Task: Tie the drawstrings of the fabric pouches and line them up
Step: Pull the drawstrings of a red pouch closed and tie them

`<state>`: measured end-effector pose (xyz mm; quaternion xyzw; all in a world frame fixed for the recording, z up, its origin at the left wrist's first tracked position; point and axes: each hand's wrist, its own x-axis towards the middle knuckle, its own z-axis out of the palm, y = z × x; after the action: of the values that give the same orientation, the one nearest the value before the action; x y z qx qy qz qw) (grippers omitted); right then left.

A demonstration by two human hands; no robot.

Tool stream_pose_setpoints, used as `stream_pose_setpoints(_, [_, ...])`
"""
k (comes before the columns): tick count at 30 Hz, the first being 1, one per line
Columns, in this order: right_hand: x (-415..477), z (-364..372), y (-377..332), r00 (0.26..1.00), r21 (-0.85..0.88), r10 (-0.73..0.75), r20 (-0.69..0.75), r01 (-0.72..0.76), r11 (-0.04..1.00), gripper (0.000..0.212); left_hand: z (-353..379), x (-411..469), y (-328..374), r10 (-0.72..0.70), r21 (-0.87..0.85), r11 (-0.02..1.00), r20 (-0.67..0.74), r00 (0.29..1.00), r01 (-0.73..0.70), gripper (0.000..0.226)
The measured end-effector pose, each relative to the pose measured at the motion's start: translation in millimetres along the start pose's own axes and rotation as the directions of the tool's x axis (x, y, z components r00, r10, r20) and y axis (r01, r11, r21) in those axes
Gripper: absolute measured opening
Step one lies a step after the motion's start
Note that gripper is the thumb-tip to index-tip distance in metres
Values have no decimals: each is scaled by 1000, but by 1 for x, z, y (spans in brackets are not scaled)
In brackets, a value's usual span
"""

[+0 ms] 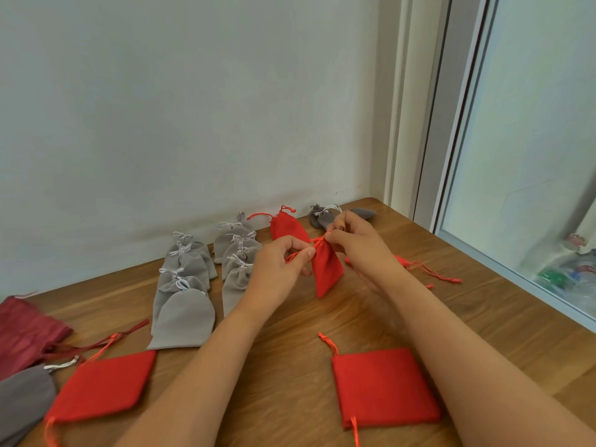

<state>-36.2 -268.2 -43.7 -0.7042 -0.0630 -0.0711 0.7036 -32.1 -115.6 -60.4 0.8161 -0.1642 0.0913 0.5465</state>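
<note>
Soft, even daylight comes from the window [532, 156] at right. Faint, diffuse shadows fall on the table [290, 350]. Wide-angle distortion bends the edges, and detail is slightly soft throughout.

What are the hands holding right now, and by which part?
One red pouch, by its drawstrings at the cinched top: left hand pinches one, right hand the other.

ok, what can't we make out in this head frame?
All head view.
Knot on the held red pouch: fingers of the left hand and right hand cover it.
Left edge cuts the maroon pouch and dark grey pouch.
The right forearm hides most of another red pouch.
</note>
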Motion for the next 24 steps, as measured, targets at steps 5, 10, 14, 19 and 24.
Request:
stream_pose_setpoints(5, [2,-4,3,998,-185,-53,-44,44,982,34,-4,3,-2,7,-17,1000,10,1000,-7,14])
stream_pose_setpoints(10, [1,-3,6,980,-533,-193,-51,137,835,36,1,1,2,-45,-54,997,60,997,48,13])
stream_pose_setpoints(14, [1,-1,8,977,-572,-213,-6,171,802,36,-4,4,-1,-105,-260,960,15,994,106,21])
stream_pose_setpoints(19, [-3,7,10,973,-561,-207,103,228,796,29,-3,7,8,-224,-507,841,-7,975,189,25])
stream_pose_setpoints(24, [-6,11,8,962,-491,-233,142,273,827,34,-9,9,12,-296,-621,734,73,952,276,21])
